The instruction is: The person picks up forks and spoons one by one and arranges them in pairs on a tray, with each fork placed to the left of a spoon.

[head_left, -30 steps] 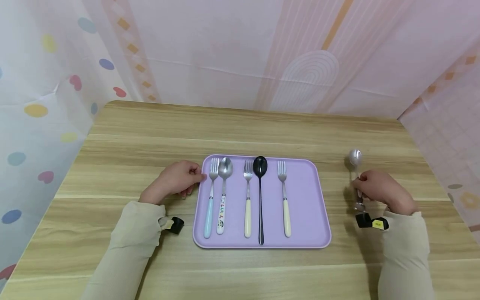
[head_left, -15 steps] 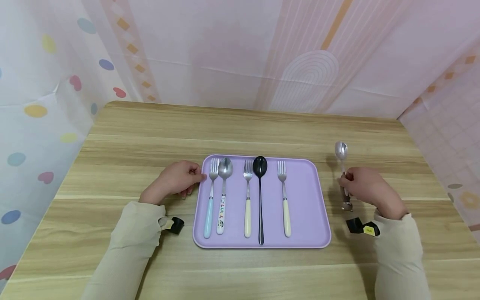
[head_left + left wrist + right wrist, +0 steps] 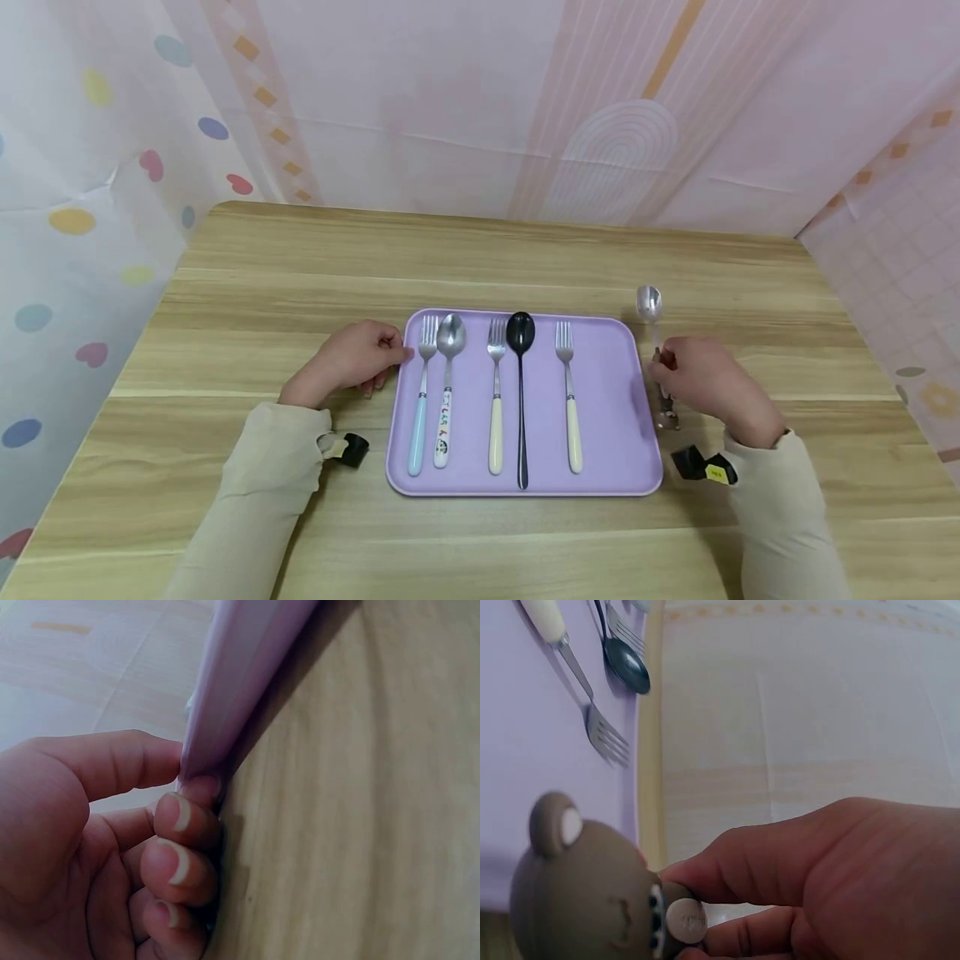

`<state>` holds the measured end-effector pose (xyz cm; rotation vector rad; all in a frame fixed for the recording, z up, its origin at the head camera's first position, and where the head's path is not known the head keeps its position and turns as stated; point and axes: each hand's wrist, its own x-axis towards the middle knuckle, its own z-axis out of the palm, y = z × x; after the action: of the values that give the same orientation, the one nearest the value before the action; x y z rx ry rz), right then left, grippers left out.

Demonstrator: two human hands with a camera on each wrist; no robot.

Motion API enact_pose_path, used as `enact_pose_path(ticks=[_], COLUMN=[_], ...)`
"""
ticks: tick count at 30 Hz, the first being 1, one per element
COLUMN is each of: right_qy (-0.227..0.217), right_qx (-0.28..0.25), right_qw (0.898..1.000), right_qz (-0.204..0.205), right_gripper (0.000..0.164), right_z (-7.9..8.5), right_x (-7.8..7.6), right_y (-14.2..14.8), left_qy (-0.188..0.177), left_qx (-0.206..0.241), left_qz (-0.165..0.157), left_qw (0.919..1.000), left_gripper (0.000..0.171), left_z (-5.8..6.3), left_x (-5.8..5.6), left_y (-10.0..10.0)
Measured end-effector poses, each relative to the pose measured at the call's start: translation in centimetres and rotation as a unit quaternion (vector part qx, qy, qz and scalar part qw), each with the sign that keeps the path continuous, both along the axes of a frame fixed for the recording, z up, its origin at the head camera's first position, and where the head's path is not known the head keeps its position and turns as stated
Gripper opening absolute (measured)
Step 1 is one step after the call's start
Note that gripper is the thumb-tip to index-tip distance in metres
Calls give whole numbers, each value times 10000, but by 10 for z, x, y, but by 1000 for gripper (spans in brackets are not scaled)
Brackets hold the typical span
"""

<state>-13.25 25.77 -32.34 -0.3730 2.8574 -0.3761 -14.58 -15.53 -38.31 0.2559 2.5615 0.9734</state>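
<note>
My right hand pinches the brown handle of a metal spoon beside the tray's right rim, bowl pointing away from me. A bear head forms the handle's end and fills the lower left of the right wrist view. At the left rim of a purple tray, my left hand pinches the edge between thumb and forefinger. On the tray, from left, lie a blue-handled fork, a spoon with a patterned white handle, a cream-handled fork, a black spoon and another cream-handled fork.
The tray rests on a wooden table with pale grain. Behind the table hangs a pink patterned curtain, and a spotted one hangs at the left. Black wrist cameras stick out from both sleeves.
My right hand has carried the bear-handled spoon leftward, from well right of the tray to its right rim. My left hand and the cutlery on the tray have stayed in place.
</note>
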Motion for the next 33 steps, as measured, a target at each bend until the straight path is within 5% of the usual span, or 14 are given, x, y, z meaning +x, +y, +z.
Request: enact_pose_path(ticks=[33], right_qy=[-532], right_qx=[-34], right_qw=[9980], right_qz=[347], right_gripper=[26], right_z=[-21], right_x=[14], right_y=[-50], left_qy=[-47], left_qx=[-8], left_qz=[43], left_qw=[10000], left_gripper=[25], left_z=[-1], left_x=[-1], left_y=[0])
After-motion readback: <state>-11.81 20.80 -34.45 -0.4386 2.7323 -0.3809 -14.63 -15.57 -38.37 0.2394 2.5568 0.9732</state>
